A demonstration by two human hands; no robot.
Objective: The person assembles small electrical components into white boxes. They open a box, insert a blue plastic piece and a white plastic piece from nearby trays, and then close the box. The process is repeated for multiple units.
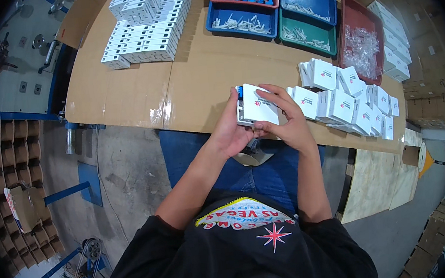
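— Over my lap, at the near edge of the cardboard-covered table (pixel 138 93), what do you have?

— A small white box (pixel 258 106), held between both hands. My left hand (pixel 231 133) comes up from seven o'clock, palm cupping its left side, fingers closed on it. A blue part (pixel 238 90) shows at its top left corner.

— And the other?

— My right hand (pixel 288 122) rises from five o'clock, fingers spread over the box's front, gripping. At three o'clock sits a heap of white boxes (pixel 350 102).

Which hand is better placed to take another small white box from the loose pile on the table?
The right hand. It is next to the loose pile of white boxes, whereas the left hand cradles the held white box from below, farther away.
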